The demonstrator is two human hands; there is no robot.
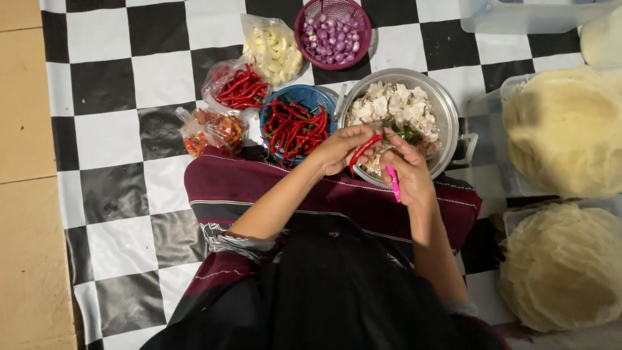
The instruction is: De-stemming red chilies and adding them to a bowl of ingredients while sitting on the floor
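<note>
Left hand (pixel 338 150) pinches a red chili (pixel 364 150) by its tip, right over the metal pot (pixel 447 107). Right hand (pixel 407 170), just beside, is closed around a pink-handled knife (pixel 393 183); blue basket of chilies (pixel 304 97) sits left.

Bare checkered mat (pixel 110 136) left is free; ahead blocked by blue chili basket (pixel 299 98), metal pot (pixel 447 107); right by plastic tubs (pixel 483 104).

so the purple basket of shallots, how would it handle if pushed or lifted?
The purple basket looks like light meshed plastic, so it probably flexes. Its shallots are small and round, likely to roll and shift. Heaped near the rim, some may spill if tipped.
</note>
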